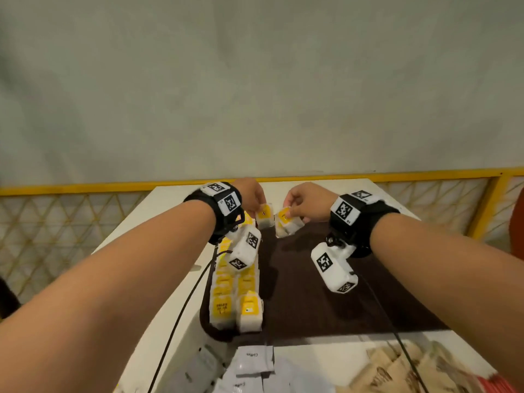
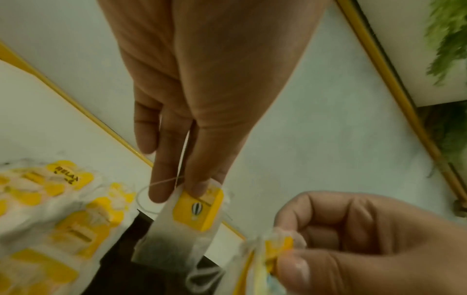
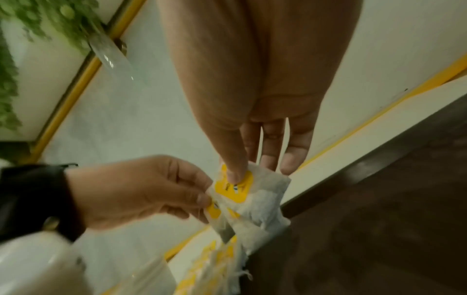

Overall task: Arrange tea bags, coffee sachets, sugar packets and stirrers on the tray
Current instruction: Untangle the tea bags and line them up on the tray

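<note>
A dark brown tray lies on the white table. Two rows of tea bags with yellow tags line its left side. Over the tray's far edge my left hand pinches a single tea bag by its top, thumb and fingers on the yellow tag. Just to its right, my right hand grips a small bunch of tea bags, thumb pressed on a yellow tag. The single bag hangs clear of the bunch, with a thin string looping from it.
White coffee sachets lie in a pile at the near edge. Brown sugar packets sit to their right, with red stirrers at the corner. A yellow rail runs behind the table. Most of the tray's right side is bare.
</note>
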`<action>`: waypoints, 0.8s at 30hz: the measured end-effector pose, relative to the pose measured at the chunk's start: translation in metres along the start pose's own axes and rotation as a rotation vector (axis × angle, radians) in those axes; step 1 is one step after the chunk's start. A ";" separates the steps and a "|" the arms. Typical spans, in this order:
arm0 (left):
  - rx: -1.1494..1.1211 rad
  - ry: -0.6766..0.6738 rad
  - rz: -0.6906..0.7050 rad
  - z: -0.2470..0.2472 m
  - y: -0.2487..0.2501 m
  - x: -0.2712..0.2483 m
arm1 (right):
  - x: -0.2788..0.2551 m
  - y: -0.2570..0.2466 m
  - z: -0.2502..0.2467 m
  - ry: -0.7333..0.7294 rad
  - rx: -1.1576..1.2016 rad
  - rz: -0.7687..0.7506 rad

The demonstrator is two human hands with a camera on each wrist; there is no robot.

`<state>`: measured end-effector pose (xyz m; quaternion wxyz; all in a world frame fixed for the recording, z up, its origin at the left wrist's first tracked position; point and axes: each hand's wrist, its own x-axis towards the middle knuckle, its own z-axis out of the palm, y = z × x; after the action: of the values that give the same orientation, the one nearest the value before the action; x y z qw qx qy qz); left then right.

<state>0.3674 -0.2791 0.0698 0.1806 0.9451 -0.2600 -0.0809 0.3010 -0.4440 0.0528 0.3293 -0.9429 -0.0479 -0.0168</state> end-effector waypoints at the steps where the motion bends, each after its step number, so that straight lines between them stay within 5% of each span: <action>1: 0.021 -0.003 -0.006 0.001 -0.001 0.008 | 0.006 0.005 0.004 -0.010 -0.004 -0.006; 10: 0.142 -0.042 -0.015 0.019 -0.024 0.053 | 0.030 0.038 0.005 -0.121 0.079 0.015; 24: 0.149 -0.037 0.005 0.016 -0.030 0.072 | 0.076 0.017 0.002 -0.215 0.123 0.090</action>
<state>0.4389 -0.2978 0.0396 0.1049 0.9536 -0.2710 -0.0783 0.3780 -0.4495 0.0457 0.3798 -0.9185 -0.0418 0.1021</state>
